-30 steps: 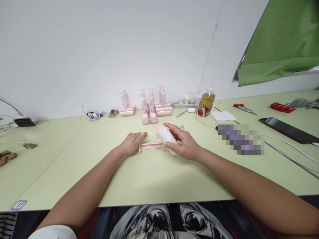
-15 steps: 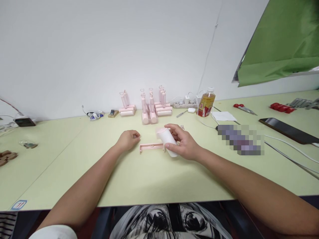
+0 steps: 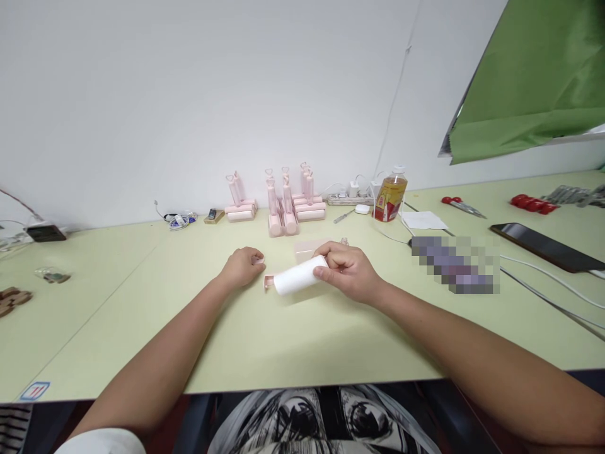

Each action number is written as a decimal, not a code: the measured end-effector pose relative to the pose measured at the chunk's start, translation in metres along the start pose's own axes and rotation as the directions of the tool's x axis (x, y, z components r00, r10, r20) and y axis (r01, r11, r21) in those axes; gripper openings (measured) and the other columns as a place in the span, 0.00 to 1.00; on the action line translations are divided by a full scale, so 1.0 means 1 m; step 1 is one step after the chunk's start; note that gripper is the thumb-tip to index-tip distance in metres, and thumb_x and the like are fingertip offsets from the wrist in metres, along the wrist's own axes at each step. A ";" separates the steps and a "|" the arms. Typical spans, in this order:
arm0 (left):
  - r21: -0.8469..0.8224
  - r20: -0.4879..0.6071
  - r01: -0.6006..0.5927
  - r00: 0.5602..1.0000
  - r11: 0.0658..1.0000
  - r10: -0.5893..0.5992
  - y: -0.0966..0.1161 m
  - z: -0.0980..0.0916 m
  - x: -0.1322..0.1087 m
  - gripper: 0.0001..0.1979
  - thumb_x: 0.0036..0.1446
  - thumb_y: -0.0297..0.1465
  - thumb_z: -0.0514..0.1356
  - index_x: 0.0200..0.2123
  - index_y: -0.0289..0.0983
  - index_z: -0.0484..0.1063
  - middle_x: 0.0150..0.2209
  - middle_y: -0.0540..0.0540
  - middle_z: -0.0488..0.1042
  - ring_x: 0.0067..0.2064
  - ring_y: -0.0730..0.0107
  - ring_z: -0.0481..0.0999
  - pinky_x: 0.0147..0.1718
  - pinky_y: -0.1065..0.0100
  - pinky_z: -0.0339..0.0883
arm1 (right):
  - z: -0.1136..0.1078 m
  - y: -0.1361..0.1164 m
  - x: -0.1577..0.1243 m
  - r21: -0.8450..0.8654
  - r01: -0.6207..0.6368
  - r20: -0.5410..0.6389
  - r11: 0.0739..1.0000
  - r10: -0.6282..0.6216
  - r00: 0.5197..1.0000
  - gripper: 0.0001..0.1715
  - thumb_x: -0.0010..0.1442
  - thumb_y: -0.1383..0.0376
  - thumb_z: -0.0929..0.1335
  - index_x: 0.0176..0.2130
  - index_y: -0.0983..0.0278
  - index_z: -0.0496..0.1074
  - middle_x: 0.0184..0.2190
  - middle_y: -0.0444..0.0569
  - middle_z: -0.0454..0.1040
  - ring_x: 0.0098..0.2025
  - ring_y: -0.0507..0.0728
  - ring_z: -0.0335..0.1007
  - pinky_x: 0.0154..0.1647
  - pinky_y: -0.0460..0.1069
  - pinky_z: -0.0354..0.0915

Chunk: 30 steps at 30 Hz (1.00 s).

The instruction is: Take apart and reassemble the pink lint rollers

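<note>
My right hand [image 3: 348, 271] grips a white sticky-paper roll [image 3: 300, 275] at its right end. The roll is tilted slightly, its left end lower, above a pink lint roller frame [image 3: 268, 283]. Most of that frame is hidden behind the roll; only its left end shows. My left hand [image 3: 242, 267] rests on the table to the left of the frame, fingers curled together. A small pale piece [image 3: 258, 260] shows at its fingertips, too little of it visible to name. Behind the roll lies a pale pink cover [image 3: 310, 248], partly hidden by my right hand.
Several pink lint rollers [image 3: 283, 211] stand by the wall. To their right are a power strip [image 3: 347, 199], a screwdriver [image 3: 344, 216] and a drink bottle [image 3: 391, 195]. A phone [image 3: 548, 247] lies at the right; a cable bundle [image 3: 181, 220] lies at the back left.
The white roll has swung from steep to nearly level and now lies across the pink frame. It has come away from the pink cover behind. My left hand has barely moved.
</note>
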State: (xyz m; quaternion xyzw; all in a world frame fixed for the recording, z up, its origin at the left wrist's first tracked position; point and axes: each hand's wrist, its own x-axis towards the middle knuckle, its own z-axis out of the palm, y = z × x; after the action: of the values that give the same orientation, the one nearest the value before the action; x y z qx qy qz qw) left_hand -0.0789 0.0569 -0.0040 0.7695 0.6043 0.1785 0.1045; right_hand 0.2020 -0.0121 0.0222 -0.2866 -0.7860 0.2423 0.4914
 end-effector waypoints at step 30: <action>-0.854 -0.288 -0.292 0.955 0.430 0.077 0.055 -0.009 -0.037 0.19 0.46 0.39 0.71 0.39 0.36 0.76 0.42 0.40 0.80 0.41 0.62 0.80 0.41 0.61 0.75 | -0.002 -0.002 0.000 -0.041 -0.076 -0.189 0.996 0.067 0.980 0.27 0.61 0.53 0.68 0.17 0.63 0.70 0.34 0.51 0.71 0.34 0.55 0.70 0.34 0.51 0.65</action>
State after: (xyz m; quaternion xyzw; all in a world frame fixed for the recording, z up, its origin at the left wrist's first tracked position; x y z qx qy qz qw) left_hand -0.0410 0.0071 0.0200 0.6393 0.3402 0.5561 0.4078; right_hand 0.2033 -0.0134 0.0239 -0.3478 -0.7310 0.2128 0.5472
